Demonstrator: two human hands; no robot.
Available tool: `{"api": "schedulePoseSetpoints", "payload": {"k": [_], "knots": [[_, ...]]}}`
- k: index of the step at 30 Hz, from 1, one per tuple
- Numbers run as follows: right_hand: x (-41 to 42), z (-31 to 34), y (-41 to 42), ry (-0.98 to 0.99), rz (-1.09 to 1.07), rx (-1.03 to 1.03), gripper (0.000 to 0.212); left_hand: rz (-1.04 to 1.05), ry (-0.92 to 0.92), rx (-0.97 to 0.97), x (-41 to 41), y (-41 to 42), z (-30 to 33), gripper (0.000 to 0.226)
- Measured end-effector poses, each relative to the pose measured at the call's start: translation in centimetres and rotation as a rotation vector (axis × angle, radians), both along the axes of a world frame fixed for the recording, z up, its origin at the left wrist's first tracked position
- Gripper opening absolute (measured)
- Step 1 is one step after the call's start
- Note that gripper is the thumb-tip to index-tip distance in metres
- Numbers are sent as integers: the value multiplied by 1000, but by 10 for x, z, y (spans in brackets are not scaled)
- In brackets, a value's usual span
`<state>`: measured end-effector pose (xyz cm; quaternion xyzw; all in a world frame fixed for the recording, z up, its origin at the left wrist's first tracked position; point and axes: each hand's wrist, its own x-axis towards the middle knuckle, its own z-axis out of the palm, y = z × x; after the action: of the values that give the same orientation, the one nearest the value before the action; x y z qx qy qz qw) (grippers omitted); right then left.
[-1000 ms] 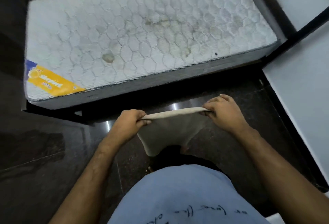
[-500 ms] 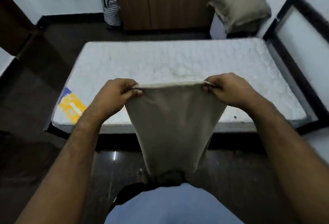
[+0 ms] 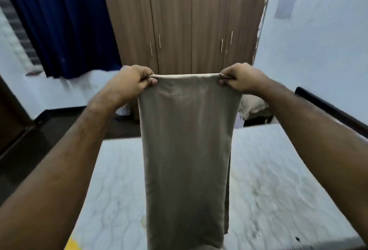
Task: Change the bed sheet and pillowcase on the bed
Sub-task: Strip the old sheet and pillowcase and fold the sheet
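Head view: left hand [image 3: 130,82] and right hand [image 3: 242,79] each pinch a top corner of the cloth [image 3: 187,150]. It hangs straight down between them, over the mattress [image 3: 278,180] below.

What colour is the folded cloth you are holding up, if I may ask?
The cloth is plain beige, clearest in the head view.

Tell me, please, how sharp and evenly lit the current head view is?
Head view: the beige folded cloth and both hands, left hand, right hand, are fairly sharp; the white quilted mattress and dark blue curtain smear with motion blur; wide-angle distortion tilts the brown wooden wardrobe.
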<state>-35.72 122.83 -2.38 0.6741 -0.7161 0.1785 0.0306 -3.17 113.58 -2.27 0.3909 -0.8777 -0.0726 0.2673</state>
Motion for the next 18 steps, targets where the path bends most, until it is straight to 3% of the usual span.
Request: {"api": "schedulePoseSetpoints", "payload": {"k": [3,10,14,18], "knots": [[1,17,-53,-55,-74,-76,13,63,44,-41,-12,-49,27,17],[-2,11,-113,-174,-102,-225,32,155,136,-95,-22,-90,32,15],[-10,-37,-112,-128,-23,-128,36,202,55,22,-15,-87,-12,13],[-12,-132,-90,-145,98,52,39,286,-172,133,-8,-55,-89,15]]}}
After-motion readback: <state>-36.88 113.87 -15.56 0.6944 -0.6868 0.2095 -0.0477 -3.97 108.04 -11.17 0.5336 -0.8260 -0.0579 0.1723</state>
